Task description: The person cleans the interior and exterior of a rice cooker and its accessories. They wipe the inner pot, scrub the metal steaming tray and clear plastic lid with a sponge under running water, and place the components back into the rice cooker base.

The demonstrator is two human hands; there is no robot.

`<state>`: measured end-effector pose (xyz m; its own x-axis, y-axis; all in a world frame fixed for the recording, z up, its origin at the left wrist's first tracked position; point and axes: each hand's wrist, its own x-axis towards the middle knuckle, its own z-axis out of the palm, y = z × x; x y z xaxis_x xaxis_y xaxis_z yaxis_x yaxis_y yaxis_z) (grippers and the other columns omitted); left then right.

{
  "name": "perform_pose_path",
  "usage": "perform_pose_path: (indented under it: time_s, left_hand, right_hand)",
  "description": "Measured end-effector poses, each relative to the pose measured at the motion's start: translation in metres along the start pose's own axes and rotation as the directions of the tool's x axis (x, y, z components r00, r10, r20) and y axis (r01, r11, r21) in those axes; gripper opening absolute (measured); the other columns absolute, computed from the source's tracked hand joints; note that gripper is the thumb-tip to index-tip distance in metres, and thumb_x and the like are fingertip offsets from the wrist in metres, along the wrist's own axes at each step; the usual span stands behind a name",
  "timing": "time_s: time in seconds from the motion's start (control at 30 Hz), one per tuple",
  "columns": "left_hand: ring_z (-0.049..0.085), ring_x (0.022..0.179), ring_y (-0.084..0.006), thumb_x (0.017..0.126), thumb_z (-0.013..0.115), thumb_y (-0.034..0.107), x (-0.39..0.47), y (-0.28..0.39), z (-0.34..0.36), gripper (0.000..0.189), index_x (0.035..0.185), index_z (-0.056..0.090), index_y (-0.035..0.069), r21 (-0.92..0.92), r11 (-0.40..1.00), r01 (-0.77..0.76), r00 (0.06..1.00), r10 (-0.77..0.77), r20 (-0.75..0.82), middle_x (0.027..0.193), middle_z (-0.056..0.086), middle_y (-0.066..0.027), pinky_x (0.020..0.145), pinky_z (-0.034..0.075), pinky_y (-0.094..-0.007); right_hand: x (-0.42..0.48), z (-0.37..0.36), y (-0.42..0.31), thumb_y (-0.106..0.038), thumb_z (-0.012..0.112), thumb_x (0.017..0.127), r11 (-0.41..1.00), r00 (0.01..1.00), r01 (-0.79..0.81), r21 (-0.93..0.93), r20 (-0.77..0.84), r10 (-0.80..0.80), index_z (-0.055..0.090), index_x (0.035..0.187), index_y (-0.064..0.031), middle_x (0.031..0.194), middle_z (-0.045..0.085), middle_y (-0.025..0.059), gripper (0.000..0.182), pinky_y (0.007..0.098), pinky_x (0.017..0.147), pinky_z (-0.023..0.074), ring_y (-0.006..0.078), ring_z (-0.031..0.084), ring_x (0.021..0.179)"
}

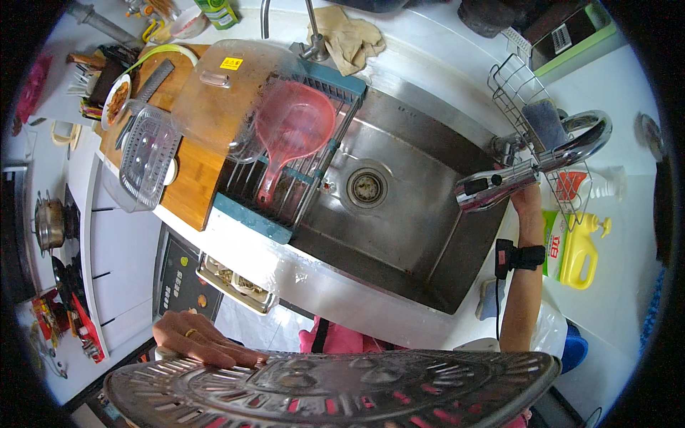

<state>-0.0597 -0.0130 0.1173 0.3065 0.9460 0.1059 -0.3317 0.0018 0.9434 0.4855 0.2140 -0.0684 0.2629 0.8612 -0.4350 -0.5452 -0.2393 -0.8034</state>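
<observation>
My left hand [206,339], with a ring on one finger, grips the rim of a large round perforated metal tray [342,382]. The tray is tilted and appears wet, low in front of my body. My right hand [523,200] reaches behind the chrome pull-out faucet [495,187] near its base. The spout hides most of the fingers, so their grip cannot be made out. Before me is the stainless steel sink [396,235] with its round drain [367,186]. No running water shows under the spout.
A red plastic dipper [297,120] rests on a drying rack [254,216] across the sink's left side. A clear plastic lid [214,107] overlaps rack and cutting board [195,187]. A wire caddy [514,88], yellow detergent bottle [580,257] and sponge [487,299] stand right.
</observation>
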Motion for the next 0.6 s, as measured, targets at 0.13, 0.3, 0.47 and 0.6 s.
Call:
perform_pose_path:
  time_s: [0.13, 0.3, 0.47, 0.6]
  left_hand:
    - [0.059, 0.061, -0.0342, 0.078, 0.061, 0.017, 0.016, 0.01, -0.003, 0.029, 0.084, 0.057, -0.011, -0.147, 0.987, 0.067, 0.985, -0.042, 0.166, 0.066, 0.057, -0.0244, 0.052, 0.052, -0.0357]
    - [0.056, 0.083, -0.0259, 0.062, 0.071, 0.004, -0.066, -0.029, -0.038, 0.052, 0.108, 0.047, -0.005, 0.503, 0.851, 0.151, 0.84, 0.158, -0.518, 0.098, 0.055, -0.0136, 0.068, 0.049, -0.0338]
    - [0.058, 0.083, -0.0202, 0.06, 0.058, -0.008, 0.013, -0.048, 0.0, 0.049, 0.108, 0.048, -0.004, -0.006, 0.93, 0.368, 0.634, -0.256, -0.73, 0.094, 0.058, -0.012, 0.074, 0.048, -0.0315]
    - [0.06, 0.081, -0.0193, 0.065, 0.053, -0.01, 0.067, -0.093, 0.014, 0.04, 0.105, 0.051, -0.004, -0.191, 0.92, 0.343, 0.747, -0.39, -0.538, 0.096, 0.059, -0.0135, 0.07, 0.05, -0.0289]
  right_hand:
    - [0.023, -0.039, -0.002, -0.024, 0.042, 0.089, 0.999, 0.986, -0.025, -0.022, 0.166, 0.028, 0.041, 0.116, -0.002, 0.113, 0.049, 0.0159, 0.035, 0.0433, 0.085, 0.0428, 0.0316, 0.052, 0.098]
    - [0.015, -0.037, 0.004, -0.023, 0.036, 0.091, 0.998, 0.998, -0.069, -0.003, -0.006, 0.069, 0.049, 0.1, -0.0029, 0.091, 0.057, 0.0103, 0.025, 0.0373, 0.071, 0.0488, 0.0239, 0.057, 0.085]
    - [-0.015, 0.026, -0.006, -0.021, 0.033, 0.091, 0.994, 0.984, -0.066, -0.084, -0.169, 0.051, 0.042, 0.103, 0.005, 0.093, 0.052, 0.0225, 0.03, 0.0428, 0.074, 0.051, 0.0327, 0.056, 0.083]
    - [-0.021, 0.003, -0.01, -0.025, 0.039, 0.09, 0.994, 1.0, -0.026, -0.104, 0.012, 0.027, 0.046, 0.101, 0.0055, 0.095, 0.055, 0.0216, 0.033, 0.0373, 0.074, 0.0514, 0.0312, 0.059, 0.074]
